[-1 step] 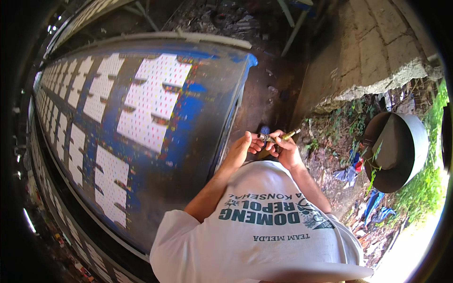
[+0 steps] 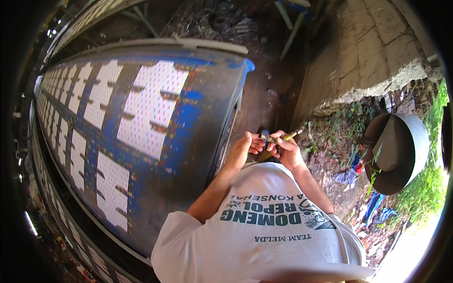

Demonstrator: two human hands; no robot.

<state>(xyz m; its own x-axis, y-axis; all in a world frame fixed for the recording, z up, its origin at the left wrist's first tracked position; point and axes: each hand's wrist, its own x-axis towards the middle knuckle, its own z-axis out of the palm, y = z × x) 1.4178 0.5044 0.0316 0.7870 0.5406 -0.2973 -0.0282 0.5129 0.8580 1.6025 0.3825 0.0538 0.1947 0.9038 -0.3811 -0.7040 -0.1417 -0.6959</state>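
Observation:
In front of my stomach, both hands are raised and brought close together around a slim, brass-coloured metal fitting [image 2: 293, 134] with a duller grey end on its left side. My right hand [image 2: 288, 150] grips its middle between thumb and fingers, and the narrow tip sticks out past them to the right. My left hand [image 2: 241, 148] has its fingers curled against the grey end, its thumb pointing up. Where exactly the left fingertips press is too small to make out. A white printed T-shirt [image 2: 269, 198] lies just below the hands.
A long table [image 2: 198, 137] with a blue, paint-stained top runs along my left, bearing rows of white sheets [image 2: 151, 104] with coloured spots. To the right stand a broken concrete slab [image 2: 368, 52], a round metal drum-like container [image 2: 417, 151], plants [image 2: 424, 198] and scattered litter [image 2: 347, 177].
The view has shifted slightly, so the table and its sheets sit a little lower. My hands keep nearly the same hold on the fitting.

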